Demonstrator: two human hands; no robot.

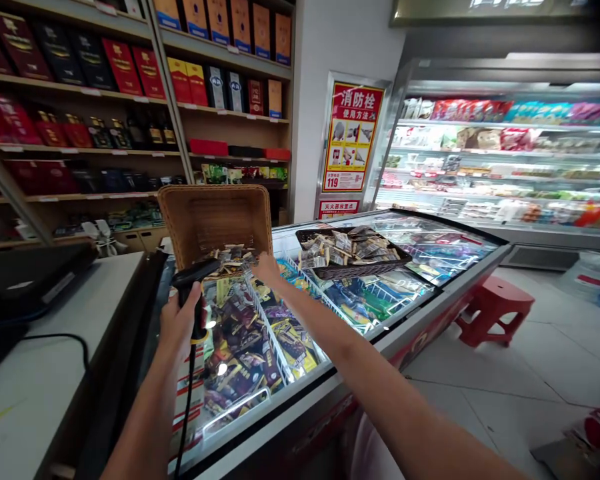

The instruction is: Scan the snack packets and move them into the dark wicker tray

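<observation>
My left hand (175,323) is wrapped round the grip of a black barcode scanner (196,275), whose cord hangs down past my forearm. The scanner's head is level with the front of a tilted wicker basket (215,200). Small wrapped packets (225,257) lie in the basket's lower part. At the basket's right front corner, my right hand (266,270) is closed, with a small clear packet (249,267) at its fingertips. Below both hands is the glass top of a chest freezer (240,417), filled with bagged goods in white wire dividers.
A dark woven tray (330,272) with similar packets stands on the freezer glass to the right. A white counter (75,347) with a black device (30,280) is at left. Boxed-bottle shelves (125,87), a red stool (497,307) and a refrigerated display (505,160) surround the freezer.
</observation>
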